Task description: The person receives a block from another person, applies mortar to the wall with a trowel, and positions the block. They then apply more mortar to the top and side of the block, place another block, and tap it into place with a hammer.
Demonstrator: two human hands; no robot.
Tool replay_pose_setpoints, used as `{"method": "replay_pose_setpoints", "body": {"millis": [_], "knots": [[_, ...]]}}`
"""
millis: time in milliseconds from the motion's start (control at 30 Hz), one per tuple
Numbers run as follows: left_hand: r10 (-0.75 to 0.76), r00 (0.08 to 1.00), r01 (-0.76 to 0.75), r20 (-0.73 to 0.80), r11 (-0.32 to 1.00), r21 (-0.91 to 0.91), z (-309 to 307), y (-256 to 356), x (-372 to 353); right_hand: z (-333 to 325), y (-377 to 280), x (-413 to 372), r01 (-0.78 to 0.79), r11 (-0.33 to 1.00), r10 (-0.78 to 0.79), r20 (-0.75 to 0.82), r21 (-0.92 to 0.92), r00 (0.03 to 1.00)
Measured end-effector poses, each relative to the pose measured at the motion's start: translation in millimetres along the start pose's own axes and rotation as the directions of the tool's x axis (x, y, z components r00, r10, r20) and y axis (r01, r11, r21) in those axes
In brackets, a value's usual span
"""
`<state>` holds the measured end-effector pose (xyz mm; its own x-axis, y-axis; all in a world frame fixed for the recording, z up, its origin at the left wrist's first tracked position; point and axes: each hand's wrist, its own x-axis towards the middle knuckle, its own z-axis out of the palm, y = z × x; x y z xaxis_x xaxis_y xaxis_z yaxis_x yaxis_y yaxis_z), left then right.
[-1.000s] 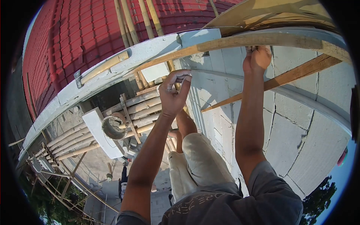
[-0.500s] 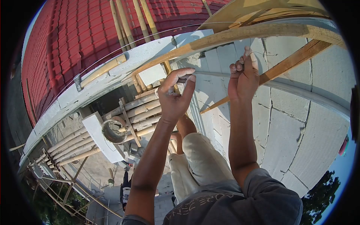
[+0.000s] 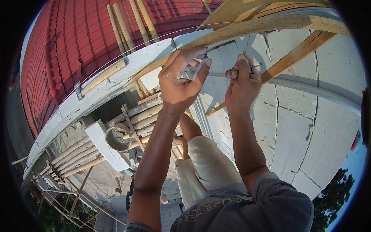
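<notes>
My left hand [image 3: 181, 79] is raised in front of the block wall [image 3: 309, 127], its fingers curled around a small grey object that I cannot make out. My right hand [image 3: 242, 83] is close beside it, fingertips pinched on a thin string or wire [image 3: 258, 64]. Both hands are dusted with grey mortar. A wooden batten [image 3: 266, 24] runs along the wall top just above them, and a second batten [image 3: 293, 58] slants down behind my right hand. My legs in light trousers [image 3: 205, 162] hang below.
A bamboo scaffold platform [image 3: 127, 120] lies below, carrying a mortar bucket [image 3: 116, 138] and a pale block [image 3: 106, 145]. A red tiled roof [image 3: 69, 46] fills the upper left. The ground and a person's dark shape [image 3: 129, 191] are far beneath.
My right hand came down from the top batten and moved left toward my left hand. My left hand rose and closed its fingers more. The two hands now nearly meet.
</notes>
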<state>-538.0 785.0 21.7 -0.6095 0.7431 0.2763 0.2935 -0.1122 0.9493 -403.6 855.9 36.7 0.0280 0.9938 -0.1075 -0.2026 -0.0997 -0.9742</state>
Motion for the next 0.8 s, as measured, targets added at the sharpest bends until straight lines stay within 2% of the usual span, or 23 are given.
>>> {"method": "replay_pose_setpoints", "body": {"millis": [67, 100, 133, 200, 233, 300, 333, 400, 433, 467, 600, 667, 700, 767, 800], "knots": [[-0.002, 0.996, 0.011, 0.092, 0.995, -0.1, 5, 19, 2, 16, 4, -4, 0.127, 0.988, -0.135, -0.085, -0.088, 0.987], [-0.041, 0.996, 0.056, 0.084, 0.982, -0.182, 12, 24, 3, 20, 7, -4, 0.128, 0.988, -0.135, -0.086, -0.089, 0.987], [-0.044, 0.995, 0.059, 0.086, 0.982, -0.181, 16, 25, 5, 23, 10, -3, 0.166, 0.982, -0.175, -0.101, -0.09, 0.979], [0.117, 0.986, -0.1, 0.12, 0.985, -0.144, 20, 24, 9, 28, 14, -3, 0.202, 0.975, -0.212, -0.118, -0.09, 0.97], [0.12, 0.986, -0.102, 0.118, 0.984, -0.144, 18, 26, 11, 31, 15, -2, 0.265, 0.958, -0.276, -0.112, -0.106, 0.955], [-0.03, 0.986, 0.061, 0.165, 0.981, -0.184, 14, 29, 12, 35, 15, 0, 0.328, 0.936, -0.341, -0.101, -0.125, 0.935], [-0.03, 0.986, 0.061, 0.164, 0.981, -0.186, 11, 28, 13, 36, 14, 2, 0.317, 0.937, -0.333, -0.1, -0.146, 0.938], [0.14, 0.989, -0.14, -0.04, 0.99, 0.014, 1, 24, 14, 40, 13, 1, 0.303, 0.938, -0.323, -0.103, -0.169, 0.941], [0.051, 0.998, -0.051, -0.026, 0.999, -0.008, -6, 25, 13, 43, 12, 0, 0.283, 0.951, -0.295, -0.094, -0.123, 0.951], [0.051, 0.998, -0.051, -0.023, 0.999, -0.005, -10, 19, 12, 46, 12, -2, 0.262, 0.962, -0.268, -0.084, -0.076, 0.96], [-0.07, 0.998, 0.07, 0.007, 0.997, -0.031, -15, 12, 6, 53, 18, -1, 0.272, 0.956, -0.28, -0.063, -0.105, 0.958], [-0.107, 0.987, 0.093, -0.119, 0.989, -0.116, -7, 7, 7, 57, 19, 0, 0.279, 0.958, -0.284, -0.075, -0.067, 0.956], [-0.11, 0.987, 0.096, -0.12, 0.989, -0.117, -2, 1, 7, 57, 20, 0, 0.278, 0.958, -0.282, -0.074, -0.07, 0.956], [-0.146, 0.959, 0.074, -0.245, 0.957, -0.28, 10, -14, 11, 58, 22, 2, 0.252, 0.967, -0.252, 0.003, -0.029, 0.968], [-0.146, 0.959, 0.074, -0.245, 0.957, -0.281, 13, -15, 15, 58, 22, 3, 0.253, 0.967, -0.253, 0.003, -0.029, 0.967]]}}
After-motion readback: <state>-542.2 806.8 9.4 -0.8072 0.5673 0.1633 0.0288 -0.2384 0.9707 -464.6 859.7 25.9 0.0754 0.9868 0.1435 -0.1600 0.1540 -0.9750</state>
